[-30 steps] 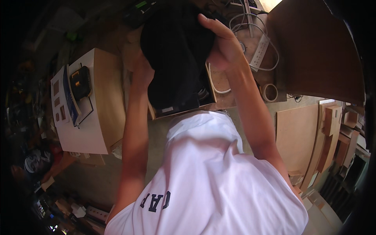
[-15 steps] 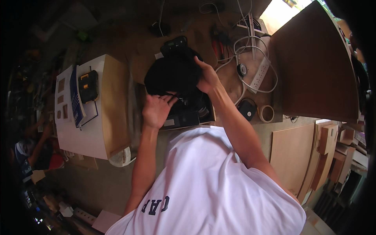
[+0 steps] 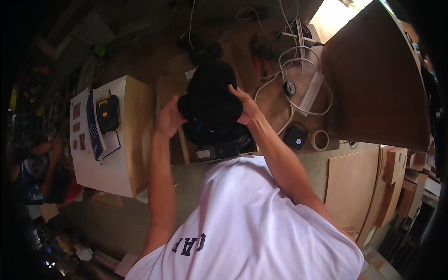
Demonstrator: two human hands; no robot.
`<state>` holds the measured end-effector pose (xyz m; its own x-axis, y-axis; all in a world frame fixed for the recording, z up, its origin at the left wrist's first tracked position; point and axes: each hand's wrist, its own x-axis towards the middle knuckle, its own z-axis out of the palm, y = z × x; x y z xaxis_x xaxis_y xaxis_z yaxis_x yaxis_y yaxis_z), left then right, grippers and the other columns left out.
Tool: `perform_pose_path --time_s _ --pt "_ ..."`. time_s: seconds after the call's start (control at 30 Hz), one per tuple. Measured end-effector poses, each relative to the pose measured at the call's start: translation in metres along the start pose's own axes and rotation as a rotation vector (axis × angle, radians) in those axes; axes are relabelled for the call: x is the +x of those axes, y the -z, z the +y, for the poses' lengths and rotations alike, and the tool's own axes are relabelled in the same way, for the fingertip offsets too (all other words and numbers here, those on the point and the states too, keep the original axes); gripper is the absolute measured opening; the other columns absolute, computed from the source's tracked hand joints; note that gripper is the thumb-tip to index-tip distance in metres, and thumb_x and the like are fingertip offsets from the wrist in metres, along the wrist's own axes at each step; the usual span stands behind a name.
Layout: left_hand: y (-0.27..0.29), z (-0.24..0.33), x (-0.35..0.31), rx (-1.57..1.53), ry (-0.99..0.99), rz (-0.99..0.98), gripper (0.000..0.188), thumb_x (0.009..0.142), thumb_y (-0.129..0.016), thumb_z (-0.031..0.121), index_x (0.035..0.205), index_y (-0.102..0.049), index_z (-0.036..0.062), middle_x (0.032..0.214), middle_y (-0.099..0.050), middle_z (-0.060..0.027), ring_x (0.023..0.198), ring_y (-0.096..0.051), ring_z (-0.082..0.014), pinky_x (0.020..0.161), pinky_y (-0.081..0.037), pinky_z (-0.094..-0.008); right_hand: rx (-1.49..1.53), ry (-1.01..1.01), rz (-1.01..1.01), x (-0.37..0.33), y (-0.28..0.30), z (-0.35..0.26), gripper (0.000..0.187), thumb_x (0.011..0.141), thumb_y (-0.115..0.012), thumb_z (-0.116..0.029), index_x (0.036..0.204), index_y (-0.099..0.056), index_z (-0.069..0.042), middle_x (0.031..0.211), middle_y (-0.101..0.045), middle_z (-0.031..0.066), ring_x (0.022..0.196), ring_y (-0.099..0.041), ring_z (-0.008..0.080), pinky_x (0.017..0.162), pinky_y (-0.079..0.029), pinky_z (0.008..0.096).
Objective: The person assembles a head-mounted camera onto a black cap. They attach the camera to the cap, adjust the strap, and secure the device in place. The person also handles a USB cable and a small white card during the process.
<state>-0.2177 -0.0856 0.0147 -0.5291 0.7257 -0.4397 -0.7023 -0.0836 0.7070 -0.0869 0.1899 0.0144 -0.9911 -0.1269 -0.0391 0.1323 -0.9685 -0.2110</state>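
Note:
Between my two hands is a soft black item [image 3: 210, 105], rounded and shaped like a cap, above an open box [image 3: 186, 151] on the bench. My left hand [image 3: 170, 119] closes on its left edge, the fingers partly hidden and a little blurred. On the opposite side my right hand [image 3: 246, 106] grips it, thumb on top and fingers along the edge. Inside the box, below the black item, sits a dark block-like thing [image 3: 218, 151] with a pale label; the other dark contents are hard to make out.
At left stands a white-topped box [image 3: 107, 172] bearing a blue book [image 3: 95, 126] and a black-yellow case [image 3: 108, 114]. To the right lie a power strip [image 3: 310, 93] with looped cables, a tape roll [image 3: 319, 140] and a small black box [image 3: 295, 135]. A brown panel [image 3: 373, 79] rises beyond.
The black item has turned and spread, its wider part now toward me. My left hand has moved up and left along its edge; my right hand has shifted slightly nearer.

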Motion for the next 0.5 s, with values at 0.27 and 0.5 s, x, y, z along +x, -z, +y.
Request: perform_pose_path --time_s 0.27,0.5 --pt "-0.085 0.086 -0.021 0.293 -0.332 0.241 0.099 0.105 -0.042 0.082 0.158 -0.050 -0.0010 0.156 -0.059 -0.0248 0.147 -0.054 -0.0363 0.127 -0.032 -0.0480 -0.739 0.020 0.255 -0.034 -0.068 0.018 0.072 0.109 -0.068 -0.016 0.171 -0.031 -0.009 0.149 -0.066 0.0148 0.129 -0.071 0.0266 0.110 -0.059 0.0401" --pt "-0.139 0.079 -0.039 0.052 -0.395 -0.033 0.088 0.104 -0.050 0.062 0.164 -0.039 -0.0007 0.155 -0.052 -0.0372 0.150 -0.048 -0.0485 0.127 -0.036 -0.0576 -1.329 -0.002 -0.107 -0.062 -0.126 0.061 0.085 0.098 -0.074 -0.010 0.172 -0.032 -0.012 0.139 -0.060 0.0331 0.123 -0.065 0.0451 0.108 -0.052 0.0516"
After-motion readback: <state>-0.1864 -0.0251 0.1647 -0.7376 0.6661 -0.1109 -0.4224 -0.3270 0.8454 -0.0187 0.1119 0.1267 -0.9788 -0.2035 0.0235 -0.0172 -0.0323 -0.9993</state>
